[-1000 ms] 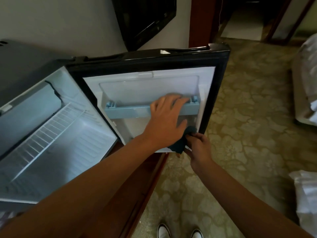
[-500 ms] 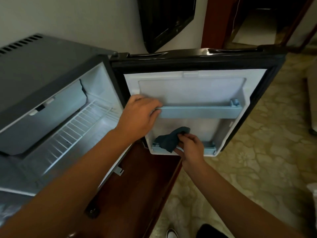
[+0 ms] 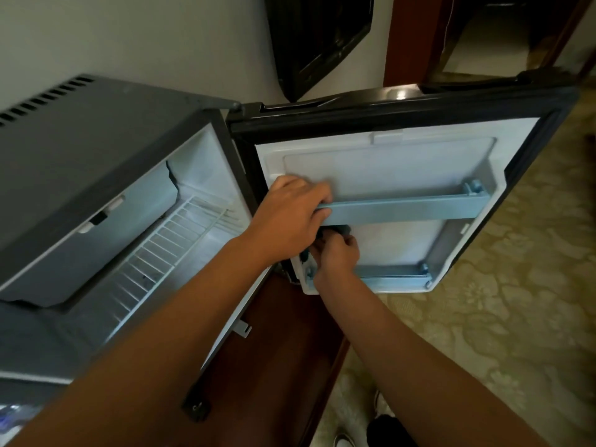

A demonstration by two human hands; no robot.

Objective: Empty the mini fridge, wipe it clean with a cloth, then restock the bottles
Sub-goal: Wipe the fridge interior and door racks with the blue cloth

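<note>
- Right hand (image 3: 337, 254), nearest, has its fingers curled round a dark cloth (image 3: 342, 230), pressed to the inner door panel just under the upper rail
- Left hand (image 3: 295, 214) grips the left end of the upper door rail (image 3: 403, 209), fingers wrapped over its top edge
- Mini fridge (image 3: 96, 150) stands open beyond, its wire shelf (image 3: 167, 250) bare, the door (image 3: 387, 156) swung wide to the right
</note>
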